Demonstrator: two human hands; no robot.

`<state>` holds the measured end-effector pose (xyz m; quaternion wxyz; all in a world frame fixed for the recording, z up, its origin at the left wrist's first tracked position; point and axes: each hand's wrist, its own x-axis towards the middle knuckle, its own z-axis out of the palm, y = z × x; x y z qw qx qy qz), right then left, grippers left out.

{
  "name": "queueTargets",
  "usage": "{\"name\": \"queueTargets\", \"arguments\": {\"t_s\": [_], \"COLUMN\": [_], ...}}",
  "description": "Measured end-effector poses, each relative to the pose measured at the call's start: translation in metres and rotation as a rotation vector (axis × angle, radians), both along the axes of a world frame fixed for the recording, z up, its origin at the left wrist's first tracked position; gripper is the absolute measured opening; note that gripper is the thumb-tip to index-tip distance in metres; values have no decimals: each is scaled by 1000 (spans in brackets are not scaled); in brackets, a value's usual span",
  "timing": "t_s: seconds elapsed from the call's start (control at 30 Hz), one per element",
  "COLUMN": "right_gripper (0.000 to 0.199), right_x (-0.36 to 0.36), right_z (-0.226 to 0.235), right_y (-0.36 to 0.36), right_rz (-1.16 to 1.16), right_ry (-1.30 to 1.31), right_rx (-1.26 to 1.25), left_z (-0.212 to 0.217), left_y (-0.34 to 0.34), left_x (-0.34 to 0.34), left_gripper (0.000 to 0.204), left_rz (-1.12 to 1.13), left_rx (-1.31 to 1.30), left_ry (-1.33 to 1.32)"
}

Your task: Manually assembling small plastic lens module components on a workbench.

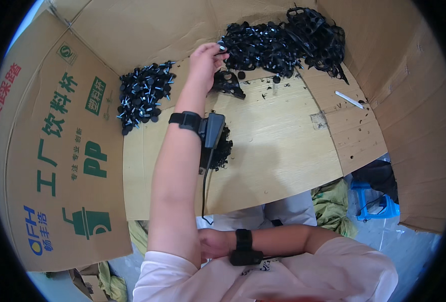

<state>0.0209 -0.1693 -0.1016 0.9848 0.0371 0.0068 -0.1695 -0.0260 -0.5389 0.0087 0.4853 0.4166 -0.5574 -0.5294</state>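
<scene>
At 12 o'clock, a glinting bit by the left hand's (206, 63) fingers (214, 47) is too small to tell, so whether they grip it is unclear. Near the centre, the left forearm and its wrist device (215, 130) hide part of a small black heap (224, 151). At 6 o'clock, the left upper arm covers part of the right hand (214, 244); the lower edge cuts off the pale shirt (303, 282). Dark specks (352, 157) toward 3 o'clock are too tiny to identify. At 4 o'clock, dark cloth (376, 177) partly covers a blue stool (390, 209).

From the head, one fisheye camera looks steeply down past the torso (323, 277) onto the nearby tabletop (283, 136).
</scene>
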Motion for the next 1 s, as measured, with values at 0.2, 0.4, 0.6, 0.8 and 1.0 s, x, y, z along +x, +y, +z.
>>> {"name": "queueTargets", "arguments": {"t_s": [0.2,0.4,0.6,0.8,1.0], "right_gripper": [12,14,24,32,37], "right_x": [-93,-160,-118,-91,-100], "right_z": [53,113,62,24,24], "right_y": [-46,-148,-229,-236,-233], "right_rz": [-16,-659,-779,-769,-876], "right_ry": [281,740,1064,897,992], "right_rx": [-1308,-1246,-1303,-1263,-1347], "left_z": [4,-47,-64,-76,-84], "left_y": [77,139,136,137,133], "left_x": [77,116,127,138,135], "left_gripper": [18,40,48,40,37], "left_rz": [-265,-170,-108,60,14], "left_rx": [10,-43,-210,-336,-538], "left_ry": [570,303,79,-249,-149]}}
